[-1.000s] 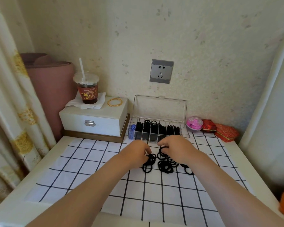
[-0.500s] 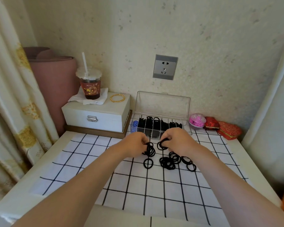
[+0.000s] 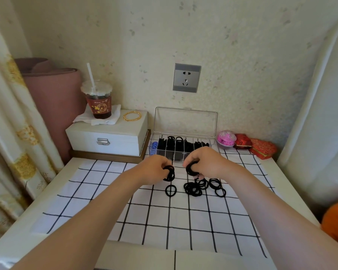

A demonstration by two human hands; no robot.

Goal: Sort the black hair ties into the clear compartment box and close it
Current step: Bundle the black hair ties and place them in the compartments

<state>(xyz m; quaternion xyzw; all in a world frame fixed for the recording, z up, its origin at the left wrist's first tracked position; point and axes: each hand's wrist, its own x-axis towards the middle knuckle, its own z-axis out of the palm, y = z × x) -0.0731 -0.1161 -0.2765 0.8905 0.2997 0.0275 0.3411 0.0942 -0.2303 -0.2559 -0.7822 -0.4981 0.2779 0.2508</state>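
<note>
The clear compartment box (image 3: 185, 121) stands open against the wall, lid upright, several compartments holding black hair ties. My left hand (image 3: 154, 169) grips a bunch of black hair ties (image 3: 169, 172) just in front of the box. My right hand (image 3: 205, 163) grips another bunch of hair ties (image 3: 191, 169) a little to the right of it. Under my right hand, a loose pile of black hair ties (image 3: 195, 189) lies on the checked cloth (image 3: 144, 215), with a single tie (image 3: 170, 190) apart on its left.
A white drawer box (image 3: 107, 139) at the back left carries an iced drink cup (image 3: 99, 100) on a napkin and gold bangles (image 3: 132, 115). A pink case (image 3: 226, 138) and red boxes (image 3: 262, 148) sit right of the clear box. Curtains hang on both sides.
Both hands have lifted off the pile with bunches of hair ties and moved a little towards the box. The pile on the cloth is smaller and more spread out.
</note>
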